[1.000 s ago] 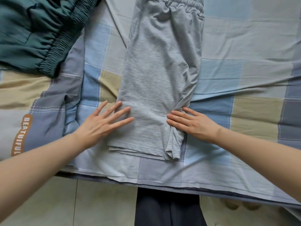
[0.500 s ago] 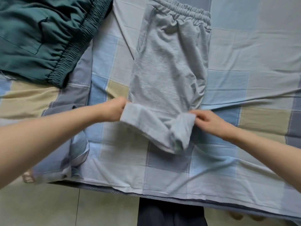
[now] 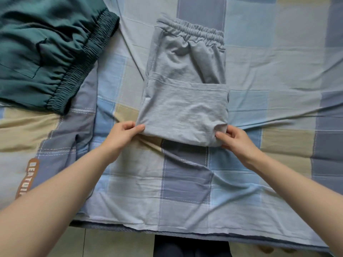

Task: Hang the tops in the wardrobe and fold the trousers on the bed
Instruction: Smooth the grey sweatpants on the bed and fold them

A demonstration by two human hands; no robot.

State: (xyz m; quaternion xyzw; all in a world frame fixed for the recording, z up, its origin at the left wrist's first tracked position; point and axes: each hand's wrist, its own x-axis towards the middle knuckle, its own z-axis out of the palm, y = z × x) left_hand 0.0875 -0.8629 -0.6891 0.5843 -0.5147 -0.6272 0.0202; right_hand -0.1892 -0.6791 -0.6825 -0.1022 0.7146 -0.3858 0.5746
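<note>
Grey trousers (image 3: 182, 101) lie mid-bed on the checked sheet (image 3: 185, 182), hem end doubled up over the legs, waistband at the far end. Left hand (image 3: 122, 135) pinches the near-left corner of the fold; right hand (image 3: 235, 140) pinches the near-right — both grasping cloth. Best to lift both corners level and keep side edges aligned, carrying the fold toward the waistband. Green trousers (image 3: 46, 52) lie far left, well apart.

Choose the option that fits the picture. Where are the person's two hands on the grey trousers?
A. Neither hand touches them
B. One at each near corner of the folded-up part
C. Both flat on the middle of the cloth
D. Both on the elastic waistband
B: the left hand and right hand each pinch a near corner of the grey trousers, while the waistband lies untouched at the far end.
</note>
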